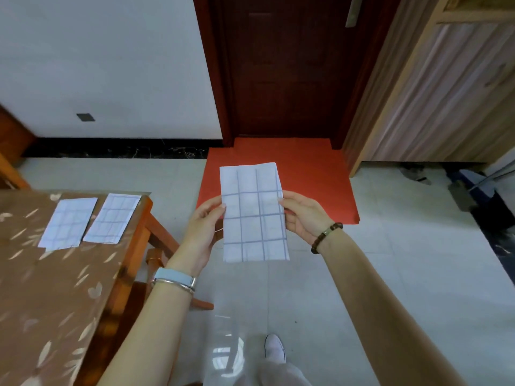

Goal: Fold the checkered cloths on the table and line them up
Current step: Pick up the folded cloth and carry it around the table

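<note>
Checkered cloth, folded into a long rectangle, is in the air above the floor, to the right of the surface and well apart from it. My left hand pinches its left edge, thumb in front and curled fingers behind, and my right hand pinches the right edge in the same way. On the surface lie the left folded cloth and the right folded cloth, side by side and almost touching, the right one near the surface's edge. What can go wrong, I think: the fabric looks soft, so if one hand lets go too early the fold may open. If I put it beside the right one, it may hang over the edge and slip to the floor, or lie crooked in the row. I see no container anywhere in this view
</note>
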### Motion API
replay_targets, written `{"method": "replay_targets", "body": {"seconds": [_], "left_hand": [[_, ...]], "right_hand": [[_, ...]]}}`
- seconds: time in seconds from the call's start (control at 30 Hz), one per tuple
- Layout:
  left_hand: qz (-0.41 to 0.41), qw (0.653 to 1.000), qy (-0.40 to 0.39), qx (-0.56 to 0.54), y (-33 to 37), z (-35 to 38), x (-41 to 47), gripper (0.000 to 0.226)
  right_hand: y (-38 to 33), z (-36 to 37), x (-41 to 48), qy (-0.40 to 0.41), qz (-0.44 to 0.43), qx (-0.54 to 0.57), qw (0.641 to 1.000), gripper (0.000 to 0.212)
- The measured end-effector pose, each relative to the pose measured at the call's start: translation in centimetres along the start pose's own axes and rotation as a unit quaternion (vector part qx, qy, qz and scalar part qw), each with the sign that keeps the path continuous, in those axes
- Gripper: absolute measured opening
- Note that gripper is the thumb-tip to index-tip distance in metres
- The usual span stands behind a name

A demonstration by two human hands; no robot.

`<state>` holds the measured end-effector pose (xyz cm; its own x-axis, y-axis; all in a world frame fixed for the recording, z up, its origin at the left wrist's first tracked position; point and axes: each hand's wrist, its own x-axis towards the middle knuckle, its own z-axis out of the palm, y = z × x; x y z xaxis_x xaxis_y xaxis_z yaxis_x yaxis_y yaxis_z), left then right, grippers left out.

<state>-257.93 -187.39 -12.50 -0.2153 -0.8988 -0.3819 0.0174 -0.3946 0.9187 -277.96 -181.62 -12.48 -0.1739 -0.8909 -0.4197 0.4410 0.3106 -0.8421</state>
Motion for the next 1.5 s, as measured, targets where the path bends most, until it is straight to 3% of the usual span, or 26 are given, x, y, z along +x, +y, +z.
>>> {"method": "replay_targets", "body": {"seconds": [0.73, 1.17, 1.5], "left_hand": [[-0.005, 0.999, 0.020, -0.027, 4.1, 0.7, 14.3, 0.026], [0.008, 0.996, 0.072, -0.050, 10.2, -4.8, 25.5, 0.022], [0.019, 0.987, 0.131, -0.095, 12.8, -9.9, 29.1, 0.019]], "right_hand": [[-6.3, 1.1, 14.9, -0.028, 0.024, -0.030, 0.999, 0.024], [-10.9, 9.7, 29.1, -0.082, 0.048, -0.064, 0.993, 0.026], [-11.7, 16.4, 35.8, -0.137, 0.079, -0.077, 0.984, 0.029]]}}
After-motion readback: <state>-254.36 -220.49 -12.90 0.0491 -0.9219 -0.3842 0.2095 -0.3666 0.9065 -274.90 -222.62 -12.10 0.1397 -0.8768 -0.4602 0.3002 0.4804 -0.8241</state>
